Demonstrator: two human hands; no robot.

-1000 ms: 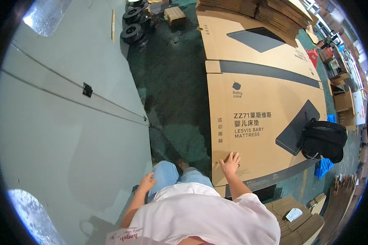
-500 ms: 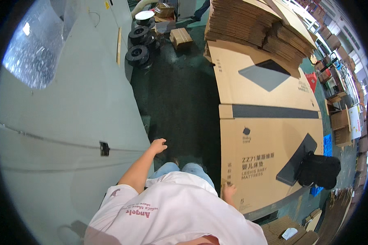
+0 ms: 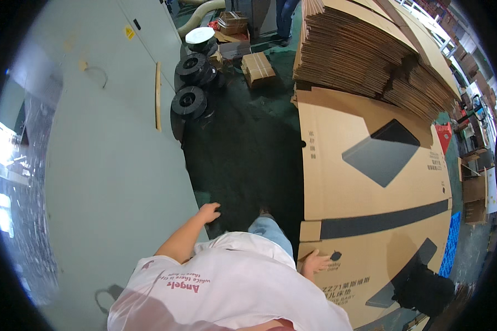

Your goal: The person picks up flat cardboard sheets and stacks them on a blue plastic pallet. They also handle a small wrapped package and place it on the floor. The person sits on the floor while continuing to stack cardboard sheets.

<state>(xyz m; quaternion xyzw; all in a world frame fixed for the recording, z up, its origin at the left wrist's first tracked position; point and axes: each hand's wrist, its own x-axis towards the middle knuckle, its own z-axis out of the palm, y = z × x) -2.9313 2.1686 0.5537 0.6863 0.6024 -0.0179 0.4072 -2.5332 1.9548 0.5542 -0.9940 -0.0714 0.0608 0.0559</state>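
Cardboard sheet (image 3: 370, 182) (flat, printed), right hand (image 3: 315, 262) touching

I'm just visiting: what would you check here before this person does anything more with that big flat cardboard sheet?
1. Right hand on the big flat brown cardboard sheet: ok, it rests at the near edge.
2. Firm grip on that edge: cannot tell, the fingers look spread rather than closed.
3. Left hand free: ok, it holds nothing and is beside the grey cabinet wall.
4. Dark green floor aisle ahead: ok nearby; black reels and a small brown box lie further on.
5. Tall stack of folded cardboard steady: cannot tell.
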